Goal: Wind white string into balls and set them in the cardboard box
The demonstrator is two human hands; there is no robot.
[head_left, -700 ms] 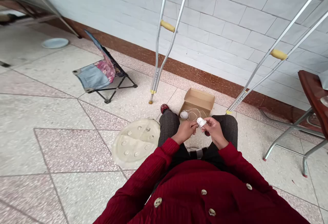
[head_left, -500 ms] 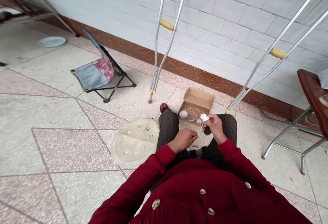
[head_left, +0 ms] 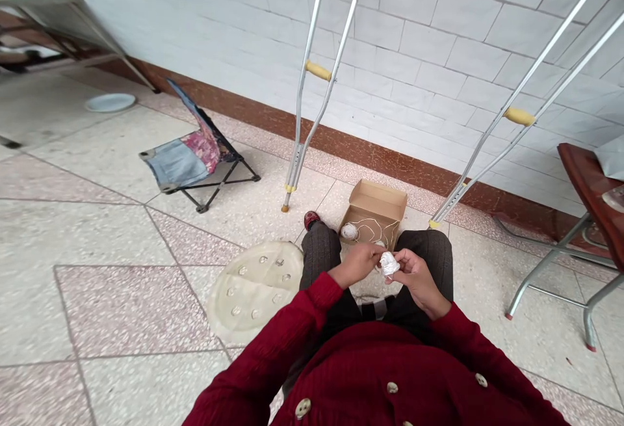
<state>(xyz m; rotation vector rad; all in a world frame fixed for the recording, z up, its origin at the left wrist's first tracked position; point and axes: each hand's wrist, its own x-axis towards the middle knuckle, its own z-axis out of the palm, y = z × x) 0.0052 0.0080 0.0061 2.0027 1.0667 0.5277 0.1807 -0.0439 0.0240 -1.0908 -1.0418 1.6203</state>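
A small bundle of white yarn [head_left: 389, 264], wound or knitted, is pinched between the thumb and fingers of my right hand [head_left: 416, 278] above my lap. My left hand [head_left: 359, 263] is closed, its fingertips pressed together against the bundle's left side. The strand in those fingertips is mostly hidden. Just beyond my hands, between my knees, an open cardboard box [head_left: 377, 199] stands on the floor. Inside it lie a white yarn ball [head_left: 349, 231] and loose loops of strand. Another small white ball is partly covered by my left hand.
Two metal crutches with yellow grips [head_left: 318, 70] [head_left: 519, 116] lean on the tiled wall. A folding chair [head_left: 185, 159] stands to the left, near a round cream mat [head_left: 253, 289]. A brown-seated metal-legged stool [head_left: 587, 185] is at right; a pale blue dish [head_left: 111, 102] lies far left.
My left hand has come up to the white yarn bundle, closing the gap where a taut strand showed. The bundle now sits lower in view, in my right fingers.
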